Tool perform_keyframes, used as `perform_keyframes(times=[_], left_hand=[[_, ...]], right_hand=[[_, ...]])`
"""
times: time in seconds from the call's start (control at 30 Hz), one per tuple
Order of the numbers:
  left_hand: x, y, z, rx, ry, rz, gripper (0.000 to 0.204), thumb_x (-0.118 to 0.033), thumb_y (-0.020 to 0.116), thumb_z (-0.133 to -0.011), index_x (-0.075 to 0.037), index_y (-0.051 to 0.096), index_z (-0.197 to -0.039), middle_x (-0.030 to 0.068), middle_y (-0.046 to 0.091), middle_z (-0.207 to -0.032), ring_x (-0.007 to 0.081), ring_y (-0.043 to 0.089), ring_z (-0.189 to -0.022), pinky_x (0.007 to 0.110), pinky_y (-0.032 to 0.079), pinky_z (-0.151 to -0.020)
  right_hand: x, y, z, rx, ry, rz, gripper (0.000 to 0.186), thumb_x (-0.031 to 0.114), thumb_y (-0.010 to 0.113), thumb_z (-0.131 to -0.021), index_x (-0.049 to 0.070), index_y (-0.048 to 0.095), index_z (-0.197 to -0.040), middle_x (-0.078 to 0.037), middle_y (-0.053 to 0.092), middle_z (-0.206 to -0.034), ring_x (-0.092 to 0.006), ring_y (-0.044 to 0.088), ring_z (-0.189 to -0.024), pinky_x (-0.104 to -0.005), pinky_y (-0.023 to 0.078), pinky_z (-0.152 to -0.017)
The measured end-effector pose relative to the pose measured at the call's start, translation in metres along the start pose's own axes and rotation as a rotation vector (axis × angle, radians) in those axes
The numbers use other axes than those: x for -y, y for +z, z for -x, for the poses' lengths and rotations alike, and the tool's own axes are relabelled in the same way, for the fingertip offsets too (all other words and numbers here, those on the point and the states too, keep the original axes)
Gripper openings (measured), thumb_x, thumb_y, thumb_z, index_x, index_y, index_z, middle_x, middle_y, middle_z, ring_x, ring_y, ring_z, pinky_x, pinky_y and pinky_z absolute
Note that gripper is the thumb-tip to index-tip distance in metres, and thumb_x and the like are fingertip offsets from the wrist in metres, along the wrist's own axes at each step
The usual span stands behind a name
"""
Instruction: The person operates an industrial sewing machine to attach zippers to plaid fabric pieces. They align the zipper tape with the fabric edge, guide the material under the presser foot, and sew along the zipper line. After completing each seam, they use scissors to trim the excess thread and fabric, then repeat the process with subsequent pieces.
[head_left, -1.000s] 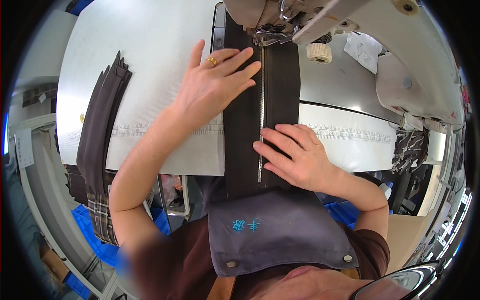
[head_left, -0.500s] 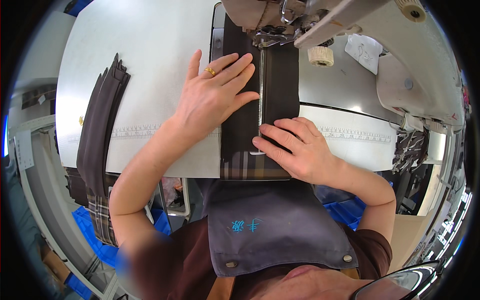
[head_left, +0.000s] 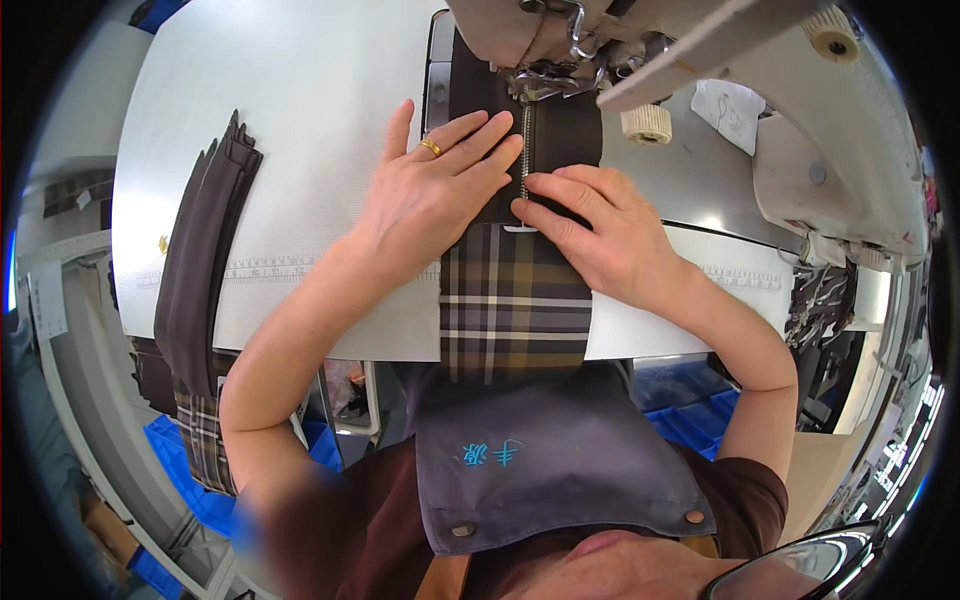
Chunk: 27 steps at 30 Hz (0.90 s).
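Observation:
A dark brown fabric strip (head_left: 480, 75) runs under the presser foot (head_left: 540, 84) of a sewing machine. Along it lies a metal-toothed zipper (head_left: 527, 125), with a pale tape end near my right fingertips. Plaid fabric (head_left: 515, 320) continues from the dark part toward me and hangs over the table's front edge. My left hand (head_left: 420, 195), a gold ring on one finger, rests palm down with fingers spread, on the cloth left of the zipper. My right hand (head_left: 620, 240) lies on its right side, thumb and fingers apart, fingertips touching the zipper near its end.
A stack of folded dark pieces (head_left: 205, 250) lies at the left and drapes over the edge, with plaid ends (head_left: 205, 440). The machine arm (head_left: 850, 130) stands at the right. A printed ruler strip (head_left: 265, 268) crosses the white table (head_left: 280, 120). Blue bins (head_left: 695, 420) sit below.
The fabric and zipper have moved away from me, deeper under the presser foot, so more plaid shows. My right hand has slid forward with them; my left hand has barely shifted.

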<state>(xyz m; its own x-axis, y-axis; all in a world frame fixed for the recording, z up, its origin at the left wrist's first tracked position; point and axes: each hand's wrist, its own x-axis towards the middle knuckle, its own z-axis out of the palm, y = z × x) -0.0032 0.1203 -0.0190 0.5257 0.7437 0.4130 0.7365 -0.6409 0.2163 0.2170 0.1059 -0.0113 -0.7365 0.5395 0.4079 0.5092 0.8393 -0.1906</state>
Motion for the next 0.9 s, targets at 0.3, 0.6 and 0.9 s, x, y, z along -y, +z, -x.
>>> perform_keyframes(times=[0.3, 0.6, 0.9], left_hand=[[0.001, -0.003, -0.002, -0.012, -0.006, 0.046, 0.026, -0.017, 0.064, -0.083, -0.012, 0.066, -0.109, -0.0032, 0.061, -0.121, 0.0157, 0.056, -0.108, 0.054, 0.021, -0.106], [0.006, 0.002, -0.008, -0.03, -0.027, -0.016, 0.027, -0.016, 0.063, -0.084, -0.01, 0.064, -0.111, -0.0025, 0.06, -0.122, 0.0171, 0.055, -0.109, 0.06, 0.021, -0.104], [0.007, 0.008, -0.009, -0.043, -0.069, -0.004, 0.028, -0.017, 0.062, -0.085, -0.01, 0.063, -0.112, -0.0015, 0.059, -0.123, 0.0181, 0.053, -0.112, 0.063, 0.023, -0.102]], right_hand=[[-0.028, 0.004, -0.018, -0.038, 0.009, -0.041, 0.036, 0.004, 0.067, -0.072, 0.011, 0.065, -0.107, -0.003, 0.059, -0.111, -0.0229, 0.054, -0.094, -0.0345, 0.048, -0.08], [-0.039, 0.008, -0.024, -0.081, 0.064, 0.097, 0.036, 0.005, 0.066, -0.075, 0.012, 0.065, -0.11, -0.005, 0.062, -0.103, -0.0251, 0.057, -0.088, -0.0343, 0.048, -0.075], [-0.041, -0.018, -0.025, -0.108, 1.031, -1.482, 0.02, 0.009, 0.052, -0.091, 0.001, 0.056, -0.109, -0.004, 0.059, -0.071, -0.0089, 0.049, -0.05, -0.0221, 0.039, -0.045]])
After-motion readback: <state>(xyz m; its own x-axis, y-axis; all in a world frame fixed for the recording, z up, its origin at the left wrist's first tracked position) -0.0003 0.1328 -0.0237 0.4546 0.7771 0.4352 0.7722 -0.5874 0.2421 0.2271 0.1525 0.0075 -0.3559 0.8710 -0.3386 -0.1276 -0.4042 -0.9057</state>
